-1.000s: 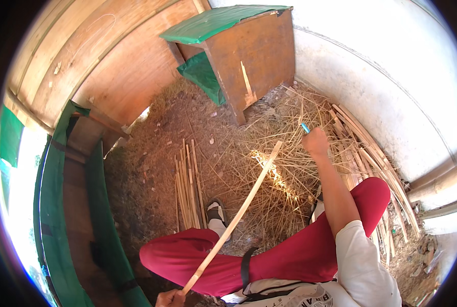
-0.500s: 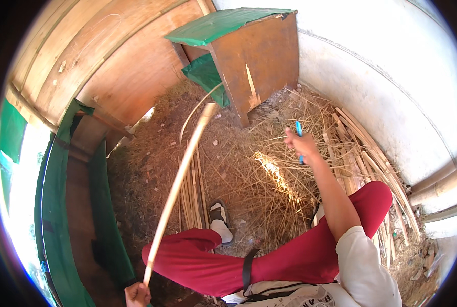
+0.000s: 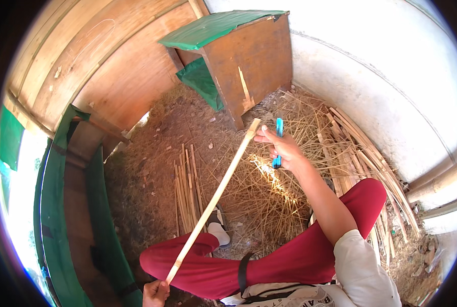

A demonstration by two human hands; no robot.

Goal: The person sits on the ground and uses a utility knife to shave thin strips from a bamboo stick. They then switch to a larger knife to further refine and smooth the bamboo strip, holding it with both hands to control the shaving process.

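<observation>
While the left hand point(image 3: 156, 292) grips the near end of the long bamboo stick point(image 3: 214, 198), the stick runs up and to the right — its far tip touches the right hand point(image 3: 284, 149). That hand's grip is closed around a blue knife point(image 3: 278, 143), right by the tip. Half a second ago the stick leaned further left, with its tip away from the knife hand.

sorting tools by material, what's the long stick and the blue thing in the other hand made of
Long stick: looks like split bamboo or cane, pale tan, matte, straight-grained. Blue tool: handle seems glossy plastic, bright uniform colour; any blade is too small to tell.
</observation>
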